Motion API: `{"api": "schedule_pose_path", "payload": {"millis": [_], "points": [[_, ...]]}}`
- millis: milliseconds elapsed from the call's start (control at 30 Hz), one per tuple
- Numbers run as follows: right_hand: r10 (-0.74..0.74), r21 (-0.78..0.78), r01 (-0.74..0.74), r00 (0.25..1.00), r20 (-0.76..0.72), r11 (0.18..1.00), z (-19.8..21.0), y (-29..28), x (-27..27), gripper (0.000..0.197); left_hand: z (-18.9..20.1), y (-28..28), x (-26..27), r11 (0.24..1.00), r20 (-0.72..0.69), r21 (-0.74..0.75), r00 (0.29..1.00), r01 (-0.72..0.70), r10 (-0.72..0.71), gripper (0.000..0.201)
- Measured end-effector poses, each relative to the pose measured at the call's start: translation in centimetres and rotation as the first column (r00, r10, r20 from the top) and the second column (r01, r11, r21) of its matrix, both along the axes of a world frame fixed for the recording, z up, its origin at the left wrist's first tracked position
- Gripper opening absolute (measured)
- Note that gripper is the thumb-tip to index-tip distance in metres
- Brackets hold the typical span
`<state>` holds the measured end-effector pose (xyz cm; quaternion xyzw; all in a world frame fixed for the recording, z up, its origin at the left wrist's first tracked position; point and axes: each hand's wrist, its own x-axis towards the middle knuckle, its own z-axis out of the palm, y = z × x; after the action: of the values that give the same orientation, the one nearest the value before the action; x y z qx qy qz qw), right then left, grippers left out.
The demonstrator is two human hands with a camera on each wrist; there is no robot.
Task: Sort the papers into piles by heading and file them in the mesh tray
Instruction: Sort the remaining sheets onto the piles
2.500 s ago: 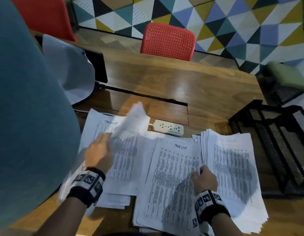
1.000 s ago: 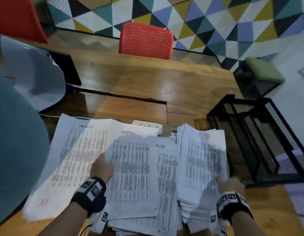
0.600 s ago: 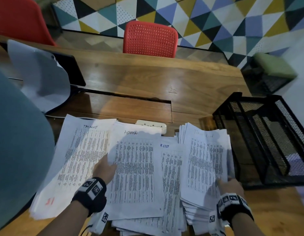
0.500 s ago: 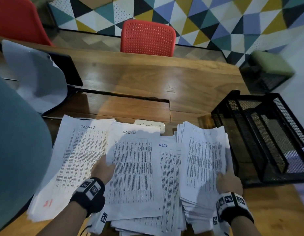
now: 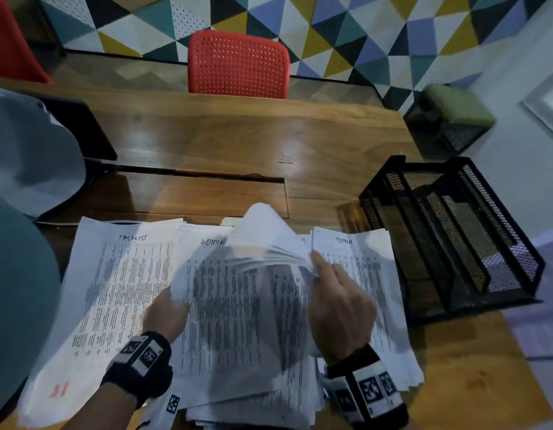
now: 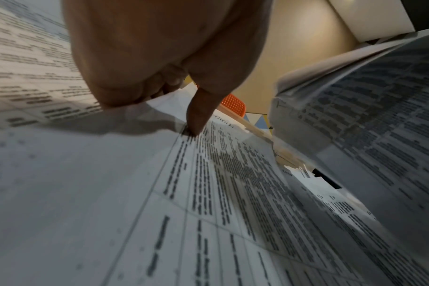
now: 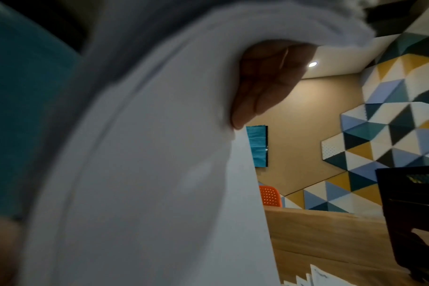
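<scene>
— Why was your right hand [image 5: 340, 308] up off the desk like that?

— I had its fingers curled round a sheaf of sheets [image 5: 263, 243], lifted by their right edge and bowed over toward the middle. I held them by the edge so they would swing across as one bundle instead of sliding apart. From the wrist camera the paper [image 7: 159, 154] wrapped over my fingers [image 7: 265, 87], so the grasp was plain enough.

— And the left hand [image 5: 166, 315]?

— It rested on the middle pile headed ADMIN [image 5: 238, 321], at its left edge. One finger [image 6: 198, 116] pressed straight down on the page [image 6: 208, 193]; the others were tucked back and closed on nothing that I could see. I judged that was to pin the pile while the sheaf came over.

— Where did the other papers lie?

— Three spreads on the wooden desk [image 5: 238, 135]: the TASKLIST pile [image 5: 114, 290] on the left, the ADMIN one in the middle, and the unsorted stack [image 5: 377, 290] on the right, whose top sheet also read ADMIN. That matching heading suggests more would go the same way.

— And the mesh tray [image 5: 449, 237]?

— Just beside the right stack, with no paper visible in it. Filing hadn't started; I was sorting.
</scene>
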<state>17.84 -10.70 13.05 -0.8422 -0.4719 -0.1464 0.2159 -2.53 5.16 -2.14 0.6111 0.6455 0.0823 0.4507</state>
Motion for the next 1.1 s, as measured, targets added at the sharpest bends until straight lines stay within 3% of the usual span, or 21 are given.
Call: {"api": "schedule_pose_path", "payload": {"millis": [67, 133, 167, 233, 300, 333, 400, 533, 633, 700, 800, 867, 900, 1000, 1100], "points": [[-0.014, 0.163, 0.024, 0.998, -0.065, 0.986, 1.4, -0.1, 1.1, 0.029, 0.5, -0.2, 0.0, 1.000, 0.024, -0.007, 1.000, 0.011, -0.010, 0.006], [0.016, 0.332, 0.103, 0.941, -0.337, 0.938, 1.6, -0.3, 2.8, 0.029, 1.1, -0.4, 0.2, 1.000, 0.062, -0.028, 0.998, -0.004, 0.006, 0.006], [0.067, 0.394, 0.163, 0.858, -0.510, 0.905, 1.5, -0.2, 3.6, 0.026, 1.4, -0.4, 0.2, 1.000, 0.082, -0.029, 0.997, 0.002, 0.001, 0.009], [0.158, 0.397, 0.297, 0.593, -0.790, 0.869, 0.8, 0.0, 4.5, 0.019, 2.1, -0.6, 0.2, 0.999, 0.121, -0.033, 0.993, 0.019, -0.015, 0.015], [0.251, 0.344, 0.350, 0.283, -0.926, 0.871, -0.6, 0.5, 4.2, 0.023, 2.8, -0.6, 0.3, 0.997, 0.236, -0.075, 0.971, -0.022, 0.039, 0.019], [0.286, 0.331, 0.343, 0.175, -0.942, 0.879, -1.5, 0.8, 3.8, 0.031, 3.5, -0.7, 0.3, 0.993, 0.320, -0.099, 0.943, -0.060, 0.089, 0.029], [0.281, 0.295, 0.304, 0.090, -0.956, 0.906, -3.2, 1.6, 2.5, 0.049, 5.1, -0.8, 0.6, 0.981, 0.485, -0.149, 0.855, -0.127, 0.184, 0.037], [0.153, 0.172, 0.218, 0.103, -0.983, 0.961, -6.6, 2.9, 0.5, 0.018, 6.3, 0.1, -0.3, 0.947, 0.527, -0.312, 0.814, -0.083, 0.245, 0.038], [0.066, 0.083, 0.081, 0.199, -0.978, 0.993, -8.9, 3.1, -0.6, 0.016, 5.6, 0.9, -1.9, 0.860, 0.558, -0.511, 0.769, 0.021, 0.313, 0.089], [0.036, 0.033, -0.016, 0.223, -0.974, 0.999, -9.5, 2.8, -1.1, 0.023, 5.5, 0.8, -2.2, 0.863, 0.562, -0.500, 0.784, 0.071, 0.262, 0.085], [-0.030, -0.034, -0.055, 0.059, -0.998, 0.998, -9.1, 2.6, -1.4, 0.030, 4.1, 0.6, -2.6, 0.872, 0.546, -0.484, 0.804, 0.072, 0.237, 0.069], [-0.103, -0.104, 0.032, -0.042, -0.994, 0.994, -9.5, 2.2, -0.6, 0.041, 2.9, 0.4, -3.1, 0.859, 0.564, -0.506, 0.783, 0.076, 0.263, 0.082], [-0.135, -0.137, 0.076, -0.021, -0.991, 0.988, -10.1, 2.0, 0.1, 0.045, 2.8, 0.3, -3.2, 0.856, 0.552, -0.512, 0.791, 0.071, 0.265, 0.087], [-0.254, -0.237, 0.112, 0.179, -0.950, 0.965, -11.7, 1.8, 1.7, 0.035, 0.6, 0.7, -3.9, 0.856, 0.495, -0.516, 0.822, 0.018, 0.282, 0.075], [-0.370, -0.366, 0.078, 0.333, -0.867, 0.927, -12.1, 1.6, 2.1, 0.040, -4.1, 1.2, -4.4, 0.863, 0.463, -0.505, 0.852, 0.025, 0.246, 0.085]]}}
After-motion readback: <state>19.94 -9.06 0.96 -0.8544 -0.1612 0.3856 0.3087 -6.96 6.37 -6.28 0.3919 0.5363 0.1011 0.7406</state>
